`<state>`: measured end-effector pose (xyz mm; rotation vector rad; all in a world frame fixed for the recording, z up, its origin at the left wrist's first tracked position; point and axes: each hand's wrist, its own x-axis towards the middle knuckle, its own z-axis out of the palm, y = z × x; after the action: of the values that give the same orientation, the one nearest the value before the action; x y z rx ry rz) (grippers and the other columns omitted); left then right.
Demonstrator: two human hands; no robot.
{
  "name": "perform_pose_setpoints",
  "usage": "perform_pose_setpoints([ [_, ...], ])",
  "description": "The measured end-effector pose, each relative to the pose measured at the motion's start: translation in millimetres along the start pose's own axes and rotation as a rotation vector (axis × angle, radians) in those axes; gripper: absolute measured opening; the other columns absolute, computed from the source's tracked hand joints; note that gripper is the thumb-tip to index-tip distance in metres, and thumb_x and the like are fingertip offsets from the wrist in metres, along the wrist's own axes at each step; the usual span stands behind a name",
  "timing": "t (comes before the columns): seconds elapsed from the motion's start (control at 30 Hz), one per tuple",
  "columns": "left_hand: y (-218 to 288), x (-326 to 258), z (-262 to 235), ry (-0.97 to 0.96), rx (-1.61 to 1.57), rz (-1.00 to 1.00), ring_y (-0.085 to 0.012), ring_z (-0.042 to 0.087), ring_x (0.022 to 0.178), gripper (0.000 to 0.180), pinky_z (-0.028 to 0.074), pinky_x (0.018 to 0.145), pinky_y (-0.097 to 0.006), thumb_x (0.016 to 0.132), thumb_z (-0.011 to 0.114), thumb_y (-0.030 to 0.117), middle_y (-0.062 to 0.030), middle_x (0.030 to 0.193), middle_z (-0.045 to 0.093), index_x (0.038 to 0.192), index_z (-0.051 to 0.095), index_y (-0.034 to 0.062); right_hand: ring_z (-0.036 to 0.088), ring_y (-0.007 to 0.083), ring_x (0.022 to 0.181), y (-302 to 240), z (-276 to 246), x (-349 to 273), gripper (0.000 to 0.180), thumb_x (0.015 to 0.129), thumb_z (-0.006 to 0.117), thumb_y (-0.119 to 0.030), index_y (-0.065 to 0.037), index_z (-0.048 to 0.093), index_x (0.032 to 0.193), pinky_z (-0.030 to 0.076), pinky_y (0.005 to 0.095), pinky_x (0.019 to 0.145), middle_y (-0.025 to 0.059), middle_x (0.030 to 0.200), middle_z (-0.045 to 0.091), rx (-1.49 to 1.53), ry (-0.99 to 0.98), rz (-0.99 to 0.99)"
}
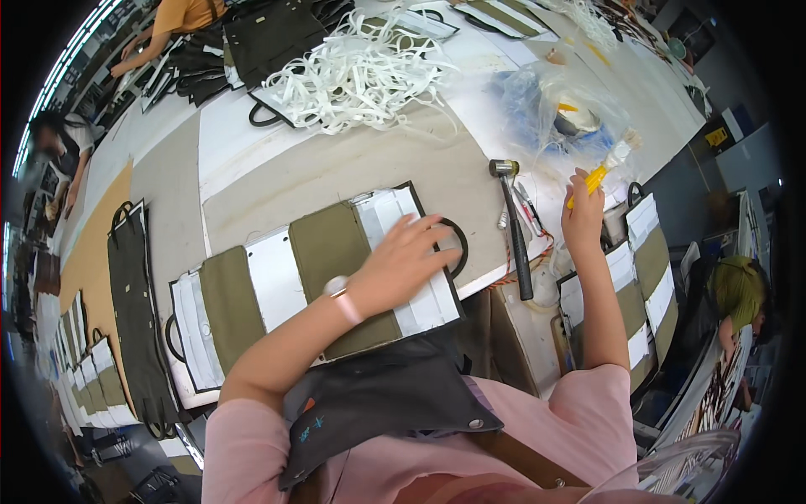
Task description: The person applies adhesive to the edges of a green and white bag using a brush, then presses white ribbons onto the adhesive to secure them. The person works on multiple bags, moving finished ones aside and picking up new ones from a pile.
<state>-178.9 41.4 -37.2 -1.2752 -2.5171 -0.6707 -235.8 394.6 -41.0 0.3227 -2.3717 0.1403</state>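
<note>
L hand (411,256) is palm-down on the R end of the olive-and-white panel (312,252), fingers loosely spread; panel lies flat on the worktable (302,181), nr its front edge. R hand (583,212) grips a yellow-handled brush (595,178) nr the clear plastic bag (537,92). Hammer (518,231) lies btwn hands.

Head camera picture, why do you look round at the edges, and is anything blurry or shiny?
Head view: the wide fisheye lens makes black corners and bends the ceiling lights; in that same view, the left hand looks slightly blurred, and the plastic bag shines palely.
</note>
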Motion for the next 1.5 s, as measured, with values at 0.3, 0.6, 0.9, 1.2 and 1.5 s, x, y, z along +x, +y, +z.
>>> perform_pose_setpoints([
  [0.3, -46.3, -361.6, -150.9, 0.091, 0.751, -1.186, -0.0423, 0.046, 0.121, 0.046, 0.038, 0.102, -0.050, 0.086, 0.062, 0.008, -0.0236, 0.128, 0.052, 0.131, 0.052, 0.0032, 0.057, 0.0387, 0.091, -140.3, -4.8, 0.0, 0.026, 0.080, 0.067, -0.005, -0.004, 0.055, 0.102, 0.044, 0.0454, 0.081, 0.0217, 0.112, 0.060, 0.328, -0.203, -0.206],
  [0.6, -41.8, -408.7, -169.2, 0.640, 0.055, -1.582, -0.0101, 0.052, 0.065, 0.035, 0.045, 0.058, -0.024, 0.097, 0.048, 0.005, -0.0023, 0.084, 0.057, 0.130, 0.057, 0.0085, 0.058, 0.0422, 0.087, -213.6, 52.0, 19.2, 0.029, 0.079, 0.053, 0.008, -0.002, 0.050, 0.106, 0.046, 0.0490, 0.076, 0.0212, 0.104, 0.057, 0.479, -0.516, -0.091],
  [0.9, -42.7, -402.5, -163.4, 1.044, -0.238, -1.460, 0.0004, 0.032, 0.055, 0.034, 0.029, 0.048, -0.016, 0.101, 0.041, 0.007, 0.0070, 0.075, 0.044, 0.130, 0.058, 0.0100, 0.054, 0.0447, 0.102, -187.7, 40.0, 15.6, 0.039, 0.073, 0.049, 0.013, -0.004, 0.047, 0.109, 0.045, 0.0487, 0.087, 0.0243, 0.127, 0.053, 0.589, -0.533, -0.349],
  [1.2, -42.9, -316.0, -141.1, 1.085, -0.808, -1.317, -0.0053, 0.042, 0.063, 0.039, 0.042, 0.056, -0.020, 0.100, 0.040, 0.004, 0.0019, 0.077, 0.045, 0.139, 0.045, 0.0053, 0.057, 0.0452, 0.098, -110.7, 69.2, 72.4, 0.038, 0.077, 0.048, 0.012, -0.004, 0.047, 0.111, 0.049, 0.0489, 0.082, 0.0228, 0.111, 0.059, 0.401, -0.504, -0.129],
  [1.5, -72.0, -297.0, -120.6, 0.957, -0.776, -1.386, -0.0068, 0.051, 0.072, 0.042, 0.046, 0.063, -0.020, 0.099, 0.036, 0.000, -0.0002, 0.085, 0.049, 0.139, 0.045, 0.0068, 0.057, 0.0345, 0.107, -109.5, 58.5, 91.2, 0.044, 0.081, 0.050, 0.002, -0.005, 0.052, 0.125, 0.045, 0.0452, 0.088, 0.0161, 0.111, 0.062, -0.007, -0.354, -0.398],
])
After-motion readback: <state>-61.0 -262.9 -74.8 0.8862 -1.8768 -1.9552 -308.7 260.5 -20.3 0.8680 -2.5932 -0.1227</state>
